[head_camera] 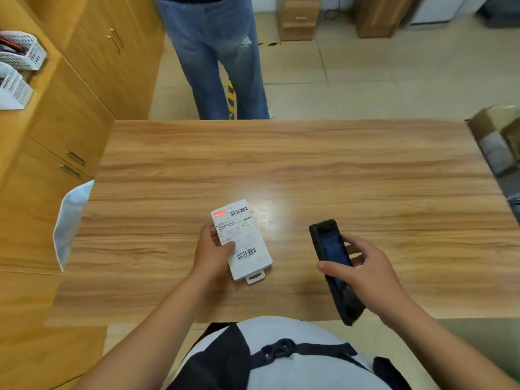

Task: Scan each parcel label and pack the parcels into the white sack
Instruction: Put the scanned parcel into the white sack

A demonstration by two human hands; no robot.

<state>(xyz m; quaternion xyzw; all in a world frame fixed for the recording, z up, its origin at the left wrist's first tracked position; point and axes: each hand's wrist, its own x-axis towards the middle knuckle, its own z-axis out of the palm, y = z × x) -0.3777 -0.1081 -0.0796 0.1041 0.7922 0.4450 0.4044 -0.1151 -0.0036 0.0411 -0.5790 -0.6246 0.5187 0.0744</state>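
A small white parcel box (247, 249) with a shipping label and barcodes faces up over the wooden table (337, 170). My left hand (211, 250) grips its left edge, thumb on the label. My right hand (365, 270) holds a black handheld scanner (334, 266) to the right of the parcel, screen up and its top end pointing away from me. A bright patch of light lies on the table just beyond the parcel. The white sack (70, 220) shows at the table's left edge, only its top visible.
A person in blue jeans (222, 57) stands beyond the table's far edge. Wooden cabinets (84, 88) line the left, with white baskets (19, 52) on top. An open cardboard box (498, 133) holding parcels sits past the table's right edge.
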